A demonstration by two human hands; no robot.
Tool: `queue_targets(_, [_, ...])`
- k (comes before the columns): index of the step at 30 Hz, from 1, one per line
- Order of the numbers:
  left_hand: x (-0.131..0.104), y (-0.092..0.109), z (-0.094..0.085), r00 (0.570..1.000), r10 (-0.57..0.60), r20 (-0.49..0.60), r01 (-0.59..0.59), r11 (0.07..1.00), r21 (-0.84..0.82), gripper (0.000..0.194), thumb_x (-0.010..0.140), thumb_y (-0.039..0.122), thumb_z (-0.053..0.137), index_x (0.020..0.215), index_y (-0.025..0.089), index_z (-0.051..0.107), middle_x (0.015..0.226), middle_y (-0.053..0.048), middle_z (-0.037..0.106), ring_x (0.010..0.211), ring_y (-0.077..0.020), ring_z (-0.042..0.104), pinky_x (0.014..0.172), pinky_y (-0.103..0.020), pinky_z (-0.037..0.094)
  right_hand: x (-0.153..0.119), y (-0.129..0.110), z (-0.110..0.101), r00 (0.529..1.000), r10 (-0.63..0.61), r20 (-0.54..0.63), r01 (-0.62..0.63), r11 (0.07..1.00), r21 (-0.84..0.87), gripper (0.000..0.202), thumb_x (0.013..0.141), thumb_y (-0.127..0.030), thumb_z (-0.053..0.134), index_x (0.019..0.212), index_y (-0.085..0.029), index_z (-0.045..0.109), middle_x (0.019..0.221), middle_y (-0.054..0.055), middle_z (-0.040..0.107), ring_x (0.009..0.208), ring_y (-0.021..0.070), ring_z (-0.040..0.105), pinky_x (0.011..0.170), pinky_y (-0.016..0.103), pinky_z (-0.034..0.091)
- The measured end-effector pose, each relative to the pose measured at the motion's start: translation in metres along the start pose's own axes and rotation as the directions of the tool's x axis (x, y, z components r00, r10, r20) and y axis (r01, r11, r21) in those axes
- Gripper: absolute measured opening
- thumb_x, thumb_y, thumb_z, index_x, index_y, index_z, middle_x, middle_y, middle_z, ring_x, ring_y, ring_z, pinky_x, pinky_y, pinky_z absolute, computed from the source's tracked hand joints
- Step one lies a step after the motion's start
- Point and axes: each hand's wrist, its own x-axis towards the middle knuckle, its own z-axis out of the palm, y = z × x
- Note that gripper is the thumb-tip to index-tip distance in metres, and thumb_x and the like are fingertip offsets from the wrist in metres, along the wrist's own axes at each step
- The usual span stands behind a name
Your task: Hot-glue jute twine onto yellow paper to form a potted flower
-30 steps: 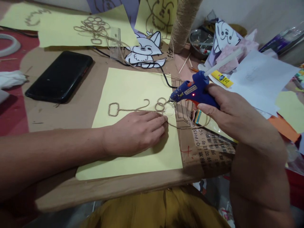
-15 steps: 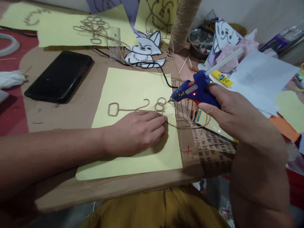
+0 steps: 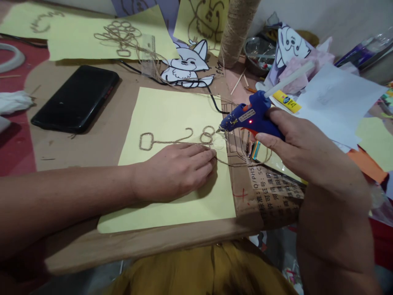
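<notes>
Cardboard [image 3: 92, 151], blue glue gun [image 3: 260, 114] (red light [image 3: 250, 121]), flecked front [image 3: 229, 121]

Dim light — soft shadows, edges stretched, grainy

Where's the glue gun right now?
In the head view, the blue glue gun is right of centre, gripped in the right hand, its nozzle beside the twine loops near the yellow sheet's right edge.
</notes>
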Motion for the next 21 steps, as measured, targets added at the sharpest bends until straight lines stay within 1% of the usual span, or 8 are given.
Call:
queue_targets(2, [0.0002, 0.0001, -0.0004, 1.000, 0.001, -0.002, -0.001, 1.000, -0.004, 0.025, 0.104, 0.014, 0.053, 0.110, 0.009, 0.077, 0.121, -0.013, 0.079, 0.103, -0.0245, 0.074, 0.088, -0.037, 0.065, 0.0001, 0.0008, 0.0006, 1.000, -0.002, -0.005, 0.002, 1.000, -0.001, 0.033, 0.103, -0.047, 0.053, 0.118, -0.020, 0.065, 0.103, 0.011, 0.072, 0.088, 0.0303, 0.066, 0.073, 0.038, 0.043])
queue_targets(6, [0.0010, 0.0002, -0.0020, 1.000, -0.005, 0.021, 0.005, 1.000, -0.005, 0.025, 0.104, 0.014, 0.054, 0.110, 0.009, 0.077, 0.120, -0.013, 0.079, 0.103, -0.0253, 0.074, 0.088, -0.038, 0.064, 0.0002, 0.0033, 0.0016, 1.000, -0.006, -0.017, 0.006, 1.000, -0.008, 0.030, 0.103, -0.049, 0.054, 0.104, -0.021, 0.063, 0.092, 0.009, 0.070, 0.078, 0.0269, 0.062, 0.066, 0.035, 0.038])
queue_targets(8, [0.0010, 0.0000, -0.0023, 1.000, -0.006, 0.020, 0.006, 1.000, -0.001, 0.025, 0.104, 0.014, 0.054, 0.110, 0.009, 0.077, 0.120, -0.013, 0.079, 0.102, -0.0249, 0.074, 0.088, -0.037, 0.064, 0.0001, 0.0040, 0.0017, 1.000, -0.006, -0.015, 0.006, 1.000, -0.014, 0.029, 0.103, -0.049, 0.054, 0.102, -0.021, 0.062, 0.090, 0.008, 0.069, 0.076, 0.0260, 0.061, 0.065, 0.035, 0.037])
queue_targets(11, [0.0005, -0.0002, -0.0017, 1.000, 0.001, 0.013, -0.001, 1.000, -0.008, 0.026, 0.105, 0.015, 0.053, 0.112, 0.009, 0.077, 0.120, -0.013, 0.079, 0.103, -0.0250, 0.074, 0.088, -0.038, 0.064, 0.0002, 0.0037, 0.0015, 1.000, -0.014, -0.022, 0.014, 1.000, -0.013, 0.027, 0.103, -0.046, 0.055, 0.106, -0.021, 0.063, 0.093, 0.009, 0.070, 0.079, 0.0267, 0.062, 0.067, 0.035, 0.039])
queue_targets(15, [0.0005, 0.0001, -0.0009, 1.000, -0.001, 0.004, 0.001, 1.000, -0.009, 0.026, 0.105, 0.015, 0.053, 0.111, 0.008, 0.077, 0.119, -0.013, 0.079, 0.101, -0.0253, 0.074, 0.086, -0.038, 0.065, 0.0008, 0.0023, 0.0020, 0.999, -0.019, -0.028, 0.019, 1.000, -0.003, 0.032, 0.103, -0.047, 0.055, 0.115, -0.020, 0.066, 0.099, 0.009, 0.071, 0.084, 0.0280, 0.064, 0.070, 0.036, 0.041])
queue_targets(18, [0.0009, 0.0004, -0.0012, 1.000, -0.006, 0.005, 0.006, 1.000, -0.001, 0.026, 0.105, 0.015, 0.053, 0.111, 0.008, 0.077, 0.119, -0.012, 0.079, 0.101, -0.0250, 0.074, 0.087, -0.038, 0.065, 0.0010, 0.0023, 0.0027, 1.000, -0.013, -0.028, 0.013, 1.000, -0.003, 0.033, 0.103, -0.048, 0.055, 0.118, -0.020, 0.066, 0.101, 0.009, 0.072, 0.085, 0.0281, 0.065, 0.071, 0.036, 0.042])
queue_targets(21, [0.0009, 0.0003, -0.0016, 1.000, -0.003, 0.009, 0.003, 1.000, 0.003, 0.026, 0.105, 0.015, 0.052, 0.110, 0.009, 0.077, 0.120, -0.012, 0.079, 0.102, -0.0247, 0.074, 0.088, -0.037, 0.065, 0.0006, 0.0026, 0.0023, 0.999, -0.010, -0.030, 0.010, 1.000, -0.005, 0.031, 0.104, -0.047, 0.054, 0.116, -0.020, 0.065, 0.102, 0.009, 0.072, 0.085, 0.0274, 0.064, 0.071, 0.035, 0.040])
